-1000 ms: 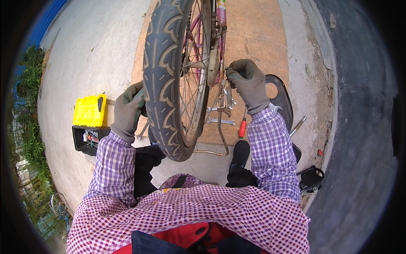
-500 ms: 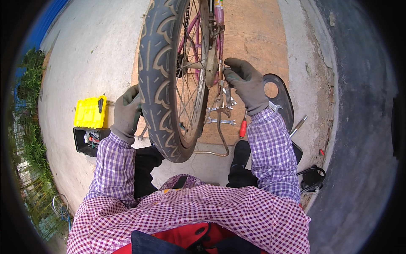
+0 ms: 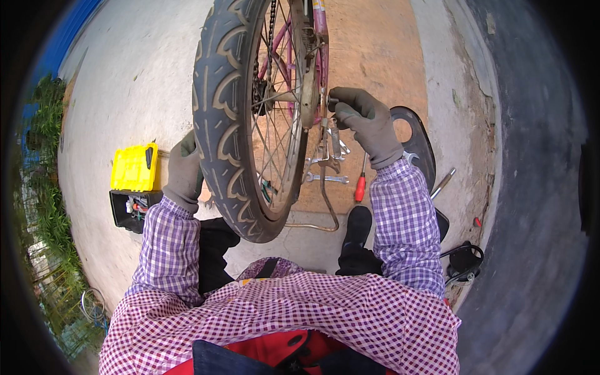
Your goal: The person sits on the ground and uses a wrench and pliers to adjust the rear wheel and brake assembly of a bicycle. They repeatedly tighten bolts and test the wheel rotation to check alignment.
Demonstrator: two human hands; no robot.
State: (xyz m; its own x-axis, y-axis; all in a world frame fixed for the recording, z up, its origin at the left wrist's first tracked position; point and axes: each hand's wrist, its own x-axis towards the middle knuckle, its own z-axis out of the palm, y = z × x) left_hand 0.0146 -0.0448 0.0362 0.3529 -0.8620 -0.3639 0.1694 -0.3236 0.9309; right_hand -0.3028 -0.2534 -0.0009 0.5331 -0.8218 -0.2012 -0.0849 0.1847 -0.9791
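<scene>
A bicycle wheel with a black tyre (image 3: 220, 125) stands upright before me, attached to a pink bicycle frame (image 3: 321, 37). My left hand (image 3: 184, 172), in a grey glove, is at the tyre's left side; its fingers are hidden behind the tyre. On the other side my right hand (image 3: 370, 125), gloved too, is closed, thumb and fingers pinched at a small dark piece beside the axle end. What that piece is I cannot make out. Below this hand are a coil spring (image 3: 336, 142) and a bent metal kickstand (image 3: 327, 197).
Several wrenches, among them a double-ended wrench (image 3: 327, 179), and a red-handled screwdriver (image 3: 360, 186) lie on the brown board (image 3: 381, 56). A black chain guard (image 3: 422, 140) rests at the right. An open toolbox with a yellow lid (image 3: 133, 167) stands at the left.
The wheel has shifted and turned slightly to the left. My right hand has moved a little to the right, and the small dark piece at its fingertips now shows.
</scene>
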